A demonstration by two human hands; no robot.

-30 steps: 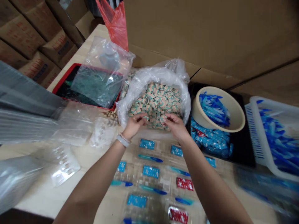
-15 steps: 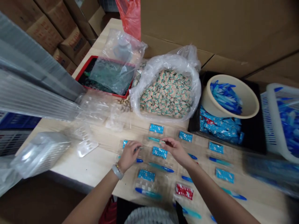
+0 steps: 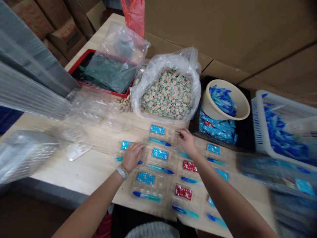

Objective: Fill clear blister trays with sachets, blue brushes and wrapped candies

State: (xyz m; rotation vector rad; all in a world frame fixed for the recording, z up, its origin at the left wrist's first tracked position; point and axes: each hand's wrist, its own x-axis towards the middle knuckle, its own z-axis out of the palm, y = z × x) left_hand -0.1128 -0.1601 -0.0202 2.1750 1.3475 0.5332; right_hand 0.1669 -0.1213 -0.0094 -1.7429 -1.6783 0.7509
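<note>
Several clear blister trays (image 3: 160,165) lie on the wooden table (image 3: 94,165), each with a blue or red packet and a blue pen. My left hand (image 3: 132,156) rests over the left tray beside a blue packet (image 3: 125,144), fingers curled down. My right hand (image 3: 185,140) is over a tray at the far row, fingers pinched on something small I cannot make out. Behind them a clear plastic bag (image 3: 151,76) holds many small striped erasers (image 3: 167,94).
A cream bowl (image 3: 237,99) of blue pens sits in a black tray (image 3: 244,138) with blue packets. A white basket (image 3: 260,132) of blue pens is at right. A red tray (image 3: 74,67), loose clear bags and stacked clear blister shells (image 3: 22,155) are at left. Cardboard boxes stand behind.
Both hands left the eraser bag and came down to the blister trays. The right hand has since moved toward the far row; the left hand has settled on the left tray.
</note>
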